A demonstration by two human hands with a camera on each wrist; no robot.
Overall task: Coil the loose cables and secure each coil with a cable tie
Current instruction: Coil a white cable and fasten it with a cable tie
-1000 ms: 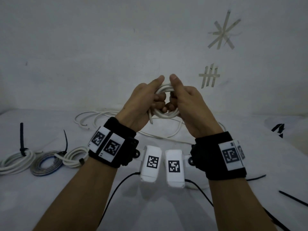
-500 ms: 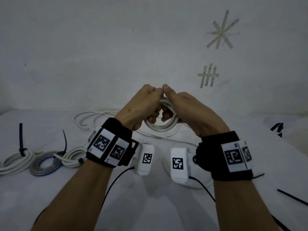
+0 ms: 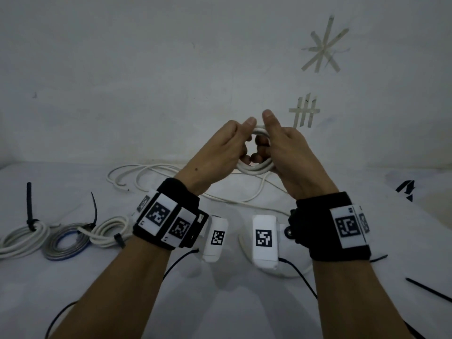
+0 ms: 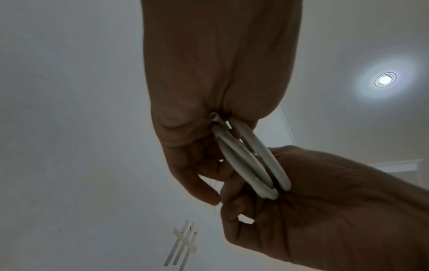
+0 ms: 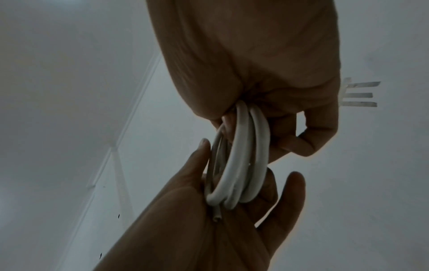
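Both hands hold a small coil of white cable (image 3: 255,167) up in front of the wall. My left hand (image 3: 242,143) grips its left side, thumb on top and fingers curled through the loop. My right hand (image 3: 271,140) grips the right side, thumb raised. The left wrist view has the coil (image 4: 250,161) running from my left palm into the right hand (image 4: 325,210). Seen from the right wrist, the coil (image 5: 241,161) lies across the left hand (image 5: 209,229), a cut cable end (image 5: 217,217) poking out. The cable's tail (image 3: 244,199) hangs to the table.
Three tied coils lie at the left: a white one (image 3: 22,238), a grey and blue one (image 3: 66,243), and a white one (image 3: 110,231). A loose white cable (image 3: 137,174) lies by the wall. A black cable tie (image 3: 428,292) lies at the right.
Both hands have shifted right and slightly up with the coil. The thumbs have lifted off each other and now point upward, and the coil's opening shows between the hands.
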